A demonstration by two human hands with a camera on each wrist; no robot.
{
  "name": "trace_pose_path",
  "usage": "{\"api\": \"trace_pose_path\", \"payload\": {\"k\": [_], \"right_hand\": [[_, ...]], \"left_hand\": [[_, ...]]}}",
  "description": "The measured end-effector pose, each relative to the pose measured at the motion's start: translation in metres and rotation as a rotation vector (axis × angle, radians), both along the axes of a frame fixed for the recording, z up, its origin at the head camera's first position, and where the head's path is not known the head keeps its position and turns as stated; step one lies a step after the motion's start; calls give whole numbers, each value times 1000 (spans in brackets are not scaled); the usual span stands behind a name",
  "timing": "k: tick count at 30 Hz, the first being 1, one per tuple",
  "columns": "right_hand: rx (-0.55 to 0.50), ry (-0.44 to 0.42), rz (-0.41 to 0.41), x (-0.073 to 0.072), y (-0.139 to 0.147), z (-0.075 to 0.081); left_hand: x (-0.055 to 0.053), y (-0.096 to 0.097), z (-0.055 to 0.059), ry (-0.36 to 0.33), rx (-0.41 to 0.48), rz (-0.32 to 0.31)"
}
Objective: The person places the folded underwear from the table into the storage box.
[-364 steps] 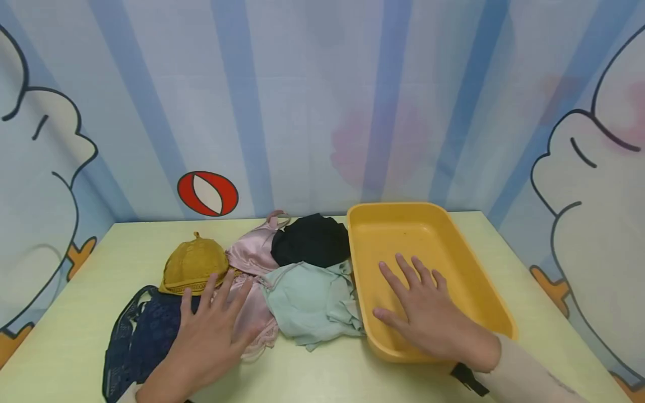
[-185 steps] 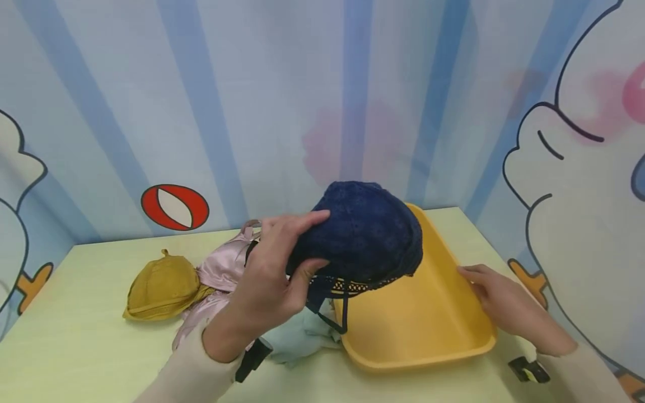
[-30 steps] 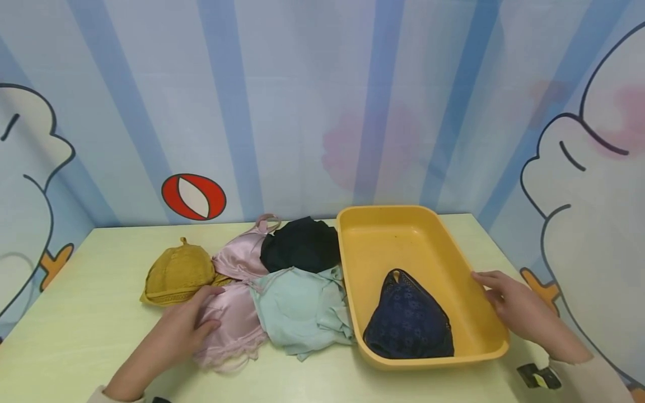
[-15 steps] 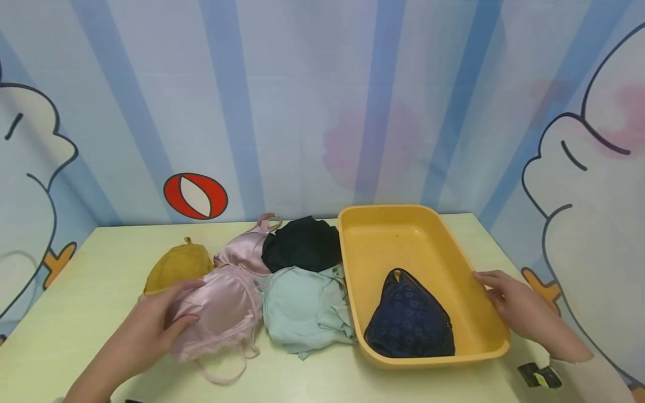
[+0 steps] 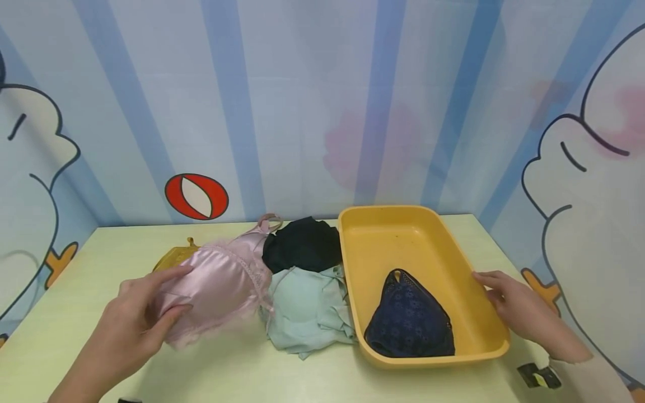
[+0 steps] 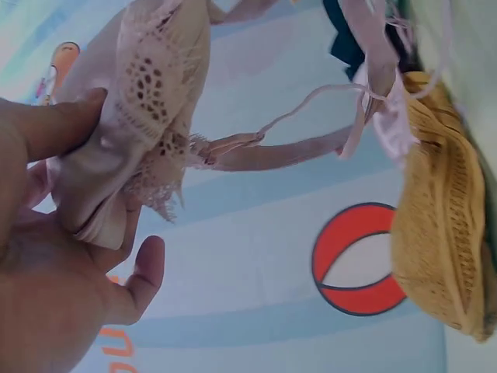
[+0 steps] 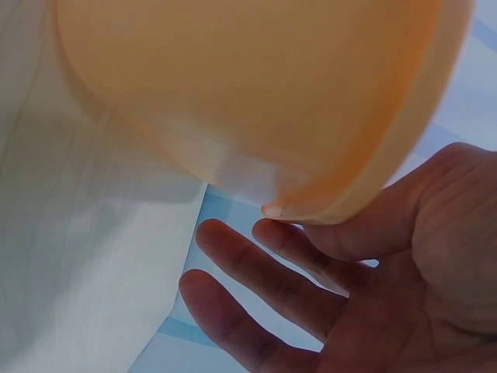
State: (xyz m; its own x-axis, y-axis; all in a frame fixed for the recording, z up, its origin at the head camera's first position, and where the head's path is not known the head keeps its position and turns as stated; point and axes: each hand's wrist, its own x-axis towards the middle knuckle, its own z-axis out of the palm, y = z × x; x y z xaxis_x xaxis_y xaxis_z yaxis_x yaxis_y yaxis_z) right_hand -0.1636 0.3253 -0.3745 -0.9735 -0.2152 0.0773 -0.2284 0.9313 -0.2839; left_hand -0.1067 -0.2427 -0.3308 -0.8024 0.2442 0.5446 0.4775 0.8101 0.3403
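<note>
My left hand [image 5: 126, 316] grips one cup of a pink satin bra [image 5: 216, 285], raised off the table's front left; its far end still lies by the wall. Seen from the left wrist, thumb and fingers pinch the lace-edged cup [image 6: 159, 93], and straps trail away. My right hand [image 5: 521, 313] holds the right rim of a yellow plastic basin [image 5: 388, 240]; in the right wrist view the thumb lies over the rim and the index finger is under it. Inside the basin, near the front, rests a folded navy lace bra [image 5: 410, 322].
A mustard bra [image 5: 176, 256] lies partly hidden behind the pink one. A black garment [image 5: 302, 243] and a mint green one [image 5: 302, 308] sit against the basin's left side. Behind the pale yellow table [image 5: 302, 380] stands a printed cloth wall [image 5: 312, 112].
Over the last second my left hand has taken hold of the pink bra and lifted it up and leftward, covering more of the mustard one. Earlier the navy bra went into the basin.
</note>
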Motion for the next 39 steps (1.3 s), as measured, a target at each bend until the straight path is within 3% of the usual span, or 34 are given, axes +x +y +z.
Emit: {"api": "trace_pose_path", "payload": {"k": [8,18,28,39], "right_hand": [[1,4,-13,2,3,-2],[-12,63,34,4,0,0],[-29,67,18,5,3,0],[-71,86,43,6,4,-1]], "left_hand": [[3,15,9,82,67,-50],[-2,32,16,203,148,-195],[-8,73,31,400,261,-372],[-24,107,25,391,319,-458]]}}
